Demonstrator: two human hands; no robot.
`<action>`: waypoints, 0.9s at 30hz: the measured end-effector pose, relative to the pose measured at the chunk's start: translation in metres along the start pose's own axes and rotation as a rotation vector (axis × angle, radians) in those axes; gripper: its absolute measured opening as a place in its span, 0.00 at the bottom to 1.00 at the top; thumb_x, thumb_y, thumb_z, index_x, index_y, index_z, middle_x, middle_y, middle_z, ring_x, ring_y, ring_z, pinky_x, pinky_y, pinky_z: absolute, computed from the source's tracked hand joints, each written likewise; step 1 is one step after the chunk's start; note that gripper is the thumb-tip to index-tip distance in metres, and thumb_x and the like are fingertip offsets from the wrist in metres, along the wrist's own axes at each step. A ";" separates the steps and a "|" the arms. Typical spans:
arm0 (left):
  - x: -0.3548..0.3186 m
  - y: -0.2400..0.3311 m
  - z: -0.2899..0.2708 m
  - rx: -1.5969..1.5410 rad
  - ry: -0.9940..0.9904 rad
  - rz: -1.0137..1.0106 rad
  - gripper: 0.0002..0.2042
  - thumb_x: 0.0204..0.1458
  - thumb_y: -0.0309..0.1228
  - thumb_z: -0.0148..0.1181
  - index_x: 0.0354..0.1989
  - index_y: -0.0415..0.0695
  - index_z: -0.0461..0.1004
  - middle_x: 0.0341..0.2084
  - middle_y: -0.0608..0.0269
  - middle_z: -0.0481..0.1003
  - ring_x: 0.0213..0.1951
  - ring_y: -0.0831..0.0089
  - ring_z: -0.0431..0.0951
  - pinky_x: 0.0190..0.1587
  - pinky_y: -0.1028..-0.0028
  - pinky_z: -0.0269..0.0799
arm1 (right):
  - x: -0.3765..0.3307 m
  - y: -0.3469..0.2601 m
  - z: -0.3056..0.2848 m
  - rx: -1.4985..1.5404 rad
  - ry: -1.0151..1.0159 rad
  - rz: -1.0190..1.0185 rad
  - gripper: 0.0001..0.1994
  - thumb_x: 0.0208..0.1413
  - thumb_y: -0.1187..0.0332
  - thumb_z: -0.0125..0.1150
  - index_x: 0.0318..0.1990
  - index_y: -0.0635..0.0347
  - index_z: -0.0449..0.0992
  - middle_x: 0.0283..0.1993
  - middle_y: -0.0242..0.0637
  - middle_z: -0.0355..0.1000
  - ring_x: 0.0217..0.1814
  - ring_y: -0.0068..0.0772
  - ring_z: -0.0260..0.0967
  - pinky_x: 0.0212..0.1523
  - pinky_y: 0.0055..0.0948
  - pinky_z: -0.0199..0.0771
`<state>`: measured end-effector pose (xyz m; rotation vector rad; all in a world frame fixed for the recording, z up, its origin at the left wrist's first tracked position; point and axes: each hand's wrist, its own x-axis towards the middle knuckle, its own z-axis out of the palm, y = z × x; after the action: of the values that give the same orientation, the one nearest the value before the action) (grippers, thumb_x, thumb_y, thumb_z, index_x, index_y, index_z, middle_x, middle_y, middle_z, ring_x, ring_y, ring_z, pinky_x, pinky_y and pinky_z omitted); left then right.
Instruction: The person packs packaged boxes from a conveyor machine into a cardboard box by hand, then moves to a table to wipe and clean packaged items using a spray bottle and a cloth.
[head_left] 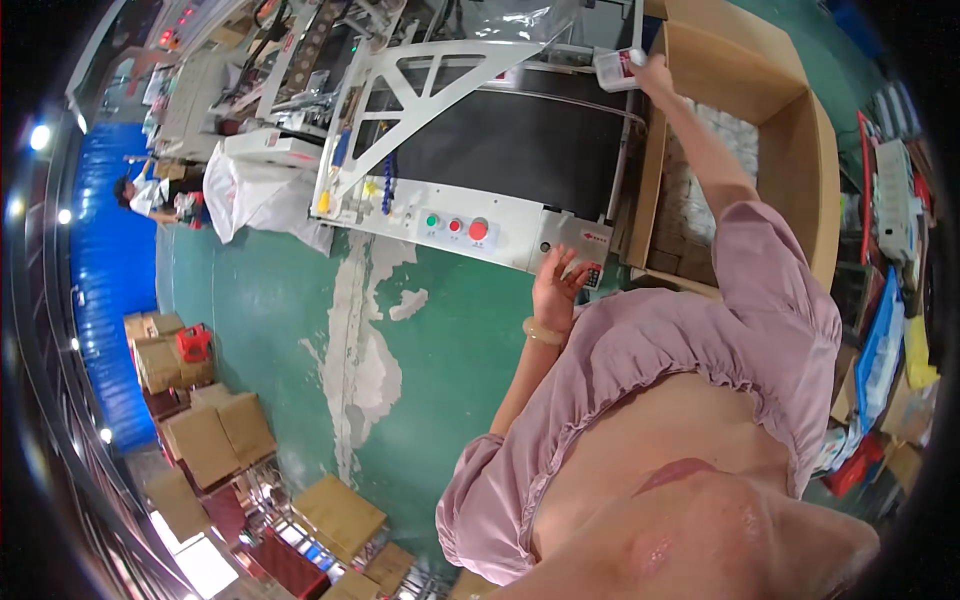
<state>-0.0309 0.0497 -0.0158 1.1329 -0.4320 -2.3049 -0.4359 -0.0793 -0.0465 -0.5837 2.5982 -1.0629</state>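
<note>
**White package (611, 71) held up between the machine and the open carton (820, 165)**

At far left, a co-worker (150, 195) stands by a blue wall, well apart from the wearer. Next comes a white sheet (262, 185), then the machine's front panel with a green button (432, 221) and two red ones, the larger red button (478, 230) on the right. The black belt (540, 135) stretches behind them.

The left hand (560, 288) is empty, its fingers loosely curled at the panel's right corner; whether it touches the metal cannot be told. A careless sweep leftward could knock a button and upset the machine.

Further right, the right hand (654, 78) grips the package by its right end, near the carton's left wall. With only one end held, the package could tilt, slip, or catch the cardboard edge if carried too low. Inside the carton, white packs (725, 140) lie close together; a careless drop could disturb them.
</note>
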 end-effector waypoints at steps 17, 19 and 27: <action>0.074 -0.120 0.141 0.163 -0.245 -0.286 0.17 0.54 0.35 0.52 0.51 0.46 0.60 0.43 0.63 0.67 0.44 0.69 0.71 0.47 0.71 0.67 | 0.014 0.058 0.016 0.003 -0.057 -0.358 0.15 0.56 0.60 0.49 0.48 0.54 0.70 0.45 0.45 0.70 0.49 0.42 0.68 0.43 0.38 0.68; 0.117 -0.156 0.148 0.124 -0.096 -0.182 0.18 0.54 0.36 0.52 0.51 0.46 0.60 0.44 0.62 0.66 0.47 0.68 0.68 0.50 0.69 0.64 | 0.008 0.048 -0.018 0.292 0.051 -0.596 0.11 0.56 0.66 0.50 0.46 0.50 0.72 0.41 0.40 0.71 0.45 0.38 0.69 0.41 0.34 0.69; 0.304 -0.253 0.165 0.557 0.440 -0.081 0.34 0.51 0.45 0.51 0.63 0.43 0.45 0.61 0.55 0.51 0.62 0.63 0.51 0.60 0.62 0.51 | 0.129 0.291 0.021 -0.559 -0.215 -0.288 0.26 0.50 0.60 0.52 0.58 0.51 0.59 0.50 0.49 0.66 0.52 0.57 0.62 0.50 0.47 0.62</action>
<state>-0.3981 0.0838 -0.2347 1.8992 -0.8948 -1.9585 -0.6171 0.0368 -0.2816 -1.1535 2.6530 -0.2900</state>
